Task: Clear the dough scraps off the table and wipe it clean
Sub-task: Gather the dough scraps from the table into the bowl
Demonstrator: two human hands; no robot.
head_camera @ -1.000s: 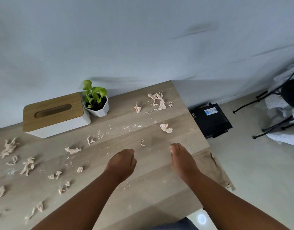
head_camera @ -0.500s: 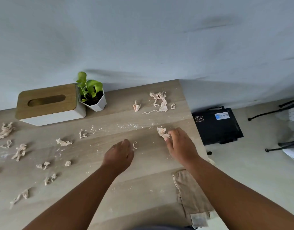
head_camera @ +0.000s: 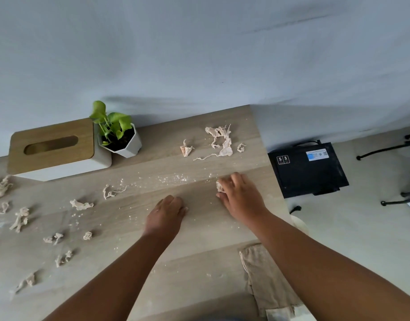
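Note:
Pale dough scraps lie scattered over the wooden table [head_camera: 199, 251]. My right hand [head_camera: 242, 196] is shut on one crumpled dough scrap [head_camera: 220, 186] near the table's right edge. My left hand [head_camera: 167, 214] rests at mid-table with its fingers curled down over a small dough curl, which is hidden beneath them. A larger cluster of scraps [head_camera: 222, 140] and a single scrap [head_camera: 186, 149] lie beyond my hands at the far right corner. Several more scraps [head_camera: 81, 204] are spread over the left half. A beige cloth [head_camera: 266, 281] hangs over the near right edge, partly under my right forearm.
A white tissue box with a wooden lid [head_camera: 51, 147] and a small potted plant [head_camera: 119, 137] stand at the back left against the wall. Flour specks [head_camera: 174, 178] dust the middle. A black box [head_camera: 308, 167] sits on the floor right of the table.
Both hands reached forward. My right hand closed on the crumpled scrap near the right edge. My left hand moved onto the small curl, which is now out of sight.

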